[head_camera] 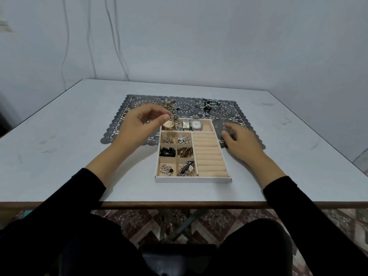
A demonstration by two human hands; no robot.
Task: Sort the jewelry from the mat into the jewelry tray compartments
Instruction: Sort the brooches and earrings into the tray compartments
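The left hand (139, 124) pinches the strap of a rose-gold watch (168, 124), dial low over the back-left compartment of the jewelry tray (191, 179), strap rising away from it, while the right hand (239, 140) rests slack-fingered on the mat (115, 126) just right of the tray

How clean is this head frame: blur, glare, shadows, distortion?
Head view: wide-angle lens slightly bows the table edges; flat, dim light, soft shadows beside the tray and under the left hand pinching the gold watch; no glare; rings on the mat too soft to count.
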